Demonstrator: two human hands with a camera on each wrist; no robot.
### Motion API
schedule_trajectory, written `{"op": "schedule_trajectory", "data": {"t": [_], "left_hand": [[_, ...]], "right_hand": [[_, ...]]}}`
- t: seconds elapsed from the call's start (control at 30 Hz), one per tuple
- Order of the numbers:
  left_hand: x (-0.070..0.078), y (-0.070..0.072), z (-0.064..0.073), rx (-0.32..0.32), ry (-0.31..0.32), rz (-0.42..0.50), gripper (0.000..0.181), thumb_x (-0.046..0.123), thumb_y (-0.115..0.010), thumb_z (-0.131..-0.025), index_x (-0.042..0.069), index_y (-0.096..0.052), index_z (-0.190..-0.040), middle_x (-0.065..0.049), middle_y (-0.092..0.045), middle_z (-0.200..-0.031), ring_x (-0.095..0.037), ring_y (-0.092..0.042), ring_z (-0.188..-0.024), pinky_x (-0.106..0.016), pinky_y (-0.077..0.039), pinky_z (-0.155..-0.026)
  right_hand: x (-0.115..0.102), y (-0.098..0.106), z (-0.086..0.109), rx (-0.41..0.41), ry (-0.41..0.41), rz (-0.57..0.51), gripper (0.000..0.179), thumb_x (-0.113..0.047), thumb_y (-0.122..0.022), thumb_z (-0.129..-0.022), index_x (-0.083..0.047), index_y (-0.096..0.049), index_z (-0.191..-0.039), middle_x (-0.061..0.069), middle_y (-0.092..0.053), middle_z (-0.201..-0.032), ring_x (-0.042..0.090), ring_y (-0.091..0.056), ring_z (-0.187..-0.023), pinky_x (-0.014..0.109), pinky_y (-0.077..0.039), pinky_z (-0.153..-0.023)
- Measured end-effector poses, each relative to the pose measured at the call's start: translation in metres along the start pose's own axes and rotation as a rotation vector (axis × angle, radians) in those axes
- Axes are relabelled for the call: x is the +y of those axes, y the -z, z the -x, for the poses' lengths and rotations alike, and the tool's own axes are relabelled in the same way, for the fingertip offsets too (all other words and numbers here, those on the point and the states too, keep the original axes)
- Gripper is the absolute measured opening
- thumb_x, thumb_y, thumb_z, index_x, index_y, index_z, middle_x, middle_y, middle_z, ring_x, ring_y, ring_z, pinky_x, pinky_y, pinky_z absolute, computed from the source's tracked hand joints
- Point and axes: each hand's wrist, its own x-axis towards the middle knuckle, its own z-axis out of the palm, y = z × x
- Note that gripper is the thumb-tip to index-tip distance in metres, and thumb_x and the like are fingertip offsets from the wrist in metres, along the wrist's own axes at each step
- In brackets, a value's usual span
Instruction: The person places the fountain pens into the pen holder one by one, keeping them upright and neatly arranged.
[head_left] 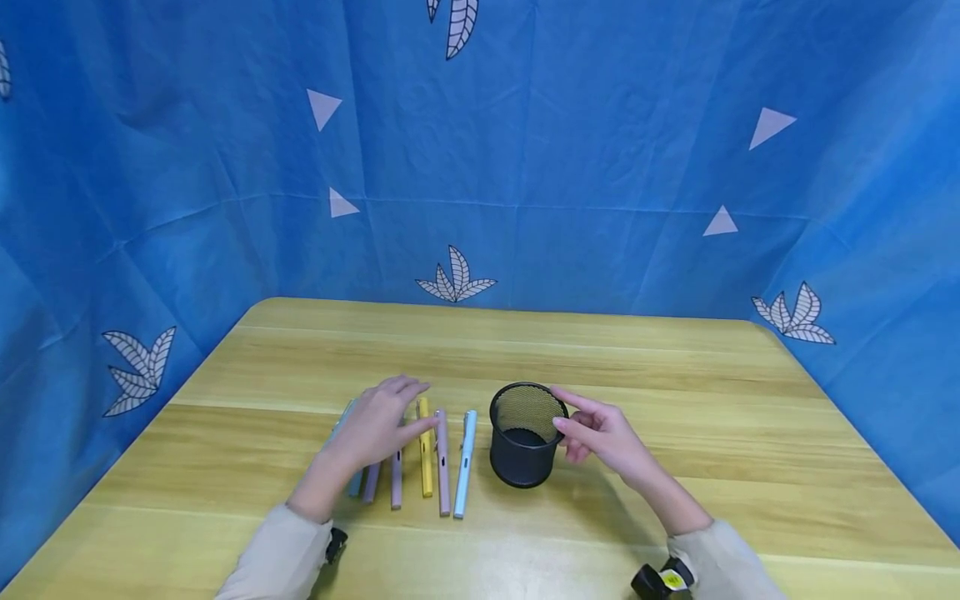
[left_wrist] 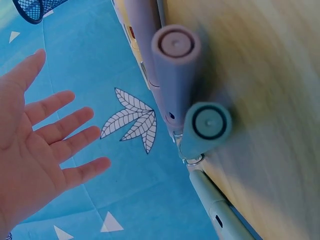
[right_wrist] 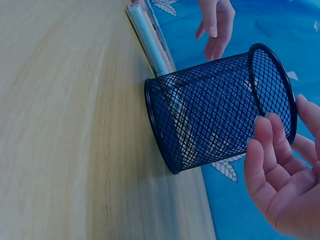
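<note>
A black mesh pen holder [head_left: 522,462] stands upright on the table. My right hand [head_left: 603,433] holds it at the right side of its rim, with the index finger and thumb on the rim and the other fingers bent beside the mesh. To its left, several capped pens lie in a rough row: a light blue pen [head_left: 465,467], a purple pen [head_left: 442,467], a yellow pen [head_left: 426,454], more purple ones and a teal pen [left_wrist: 220,207]. Over the left pens hovers my left hand [head_left: 378,421], fingers spread and holding nothing; it partly hides them in the head view.
The wooden table [head_left: 600,358] has light grain and rounded far corners. Behind it and along its sides hangs a blue cloth [head_left: 570,150] printed with white leaves and triangles. A black wrist device [head_left: 660,579] sits at my right sleeve.
</note>
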Motion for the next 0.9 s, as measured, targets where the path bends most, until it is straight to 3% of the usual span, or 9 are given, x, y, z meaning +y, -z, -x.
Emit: {"op": "schedule_trajectory", "data": {"t": [0.3, 0.43, 0.9], "left_hand": [[-0.006, 0.001, 0.002, 0.045, -0.026, 0.025, 0.05, 0.036, -0.062, -0.083, -0.001, -0.056, -0.117, -0.02, -0.054, -0.116, -0.036, -0.046, -0.111, -0.051, -0.038, -0.09], [-0.009, 0.003, 0.002, 0.057, -0.033, 0.036, 0.051, 0.034, -0.064, -0.082, -0.001, -0.055, -0.118, -0.02, -0.055, -0.115, -0.036, -0.048, -0.109, -0.051, -0.039, -0.089], [-0.018, 0.009, 0.008, -0.025, 0.04, 0.1, 0.05, 0.031, -0.062, -0.084, 0.001, -0.053, -0.122, -0.019, -0.052, -0.119, -0.035, -0.047, -0.111, -0.05, -0.038, -0.092]], "right_hand": [[-0.003, -0.001, -0.001, -0.007, -0.026, -0.014, 0.051, -0.008, -0.057, -0.088, 0.004, -0.036, -0.133, 0.022, -0.058, -0.068, 0.017, -0.057, -0.051, 0.036, -0.052, -0.049], [-0.005, -0.002, -0.002, 0.007, -0.067, -0.078, 0.054, -0.009, -0.058, -0.087, 0.003, -0.035, -0.134, 0.018, -0.059, -0.065, 0.014, -0.056, -0.049, 0.028, -0.05, -0.046], [-0.004, -0.004, -0.001, 0.015, -0.132, -0.153, 0.058, -0.01, -0.061, -0.085, 0.002, -0.033, -0.135, 0.009, -0.058, -0.058, 0.011, -0.053, -0.046, 0.02, -0.046, -0.044]]}}
